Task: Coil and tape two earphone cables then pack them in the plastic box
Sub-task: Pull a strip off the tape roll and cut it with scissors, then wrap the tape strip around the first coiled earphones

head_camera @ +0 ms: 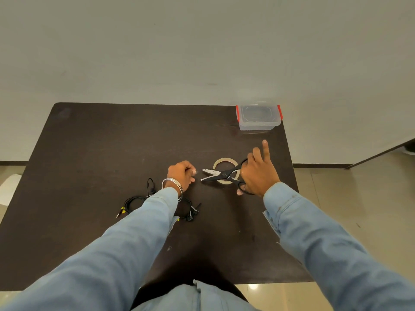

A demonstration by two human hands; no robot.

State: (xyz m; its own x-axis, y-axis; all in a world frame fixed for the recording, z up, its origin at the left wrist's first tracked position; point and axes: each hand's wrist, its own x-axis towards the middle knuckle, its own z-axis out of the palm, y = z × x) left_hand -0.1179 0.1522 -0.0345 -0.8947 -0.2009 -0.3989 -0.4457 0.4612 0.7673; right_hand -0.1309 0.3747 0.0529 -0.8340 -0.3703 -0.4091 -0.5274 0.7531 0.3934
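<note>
My right hand (256, 173) grips black-handled scissors (221, 175) with the blades open, pointing left over a roll of clear tape (224, 161). My left hand (180, 173) is curled and pinches a small piece of clear tape just left of the blade tips. Two black earphone cables lie on the dark table (101, 153): one coiled bundle (134, 203) left of my left forearm, another (190, 212) partly hidden under that forearm. The clear plastic box (258, 118) with red clips stands closed at the far right corner.
The table's right edge runs close to my right arm. A white wall stands behind the table, with tiled floor on both sides. Something white lies on the floor at the far left (9, 189).
</note>
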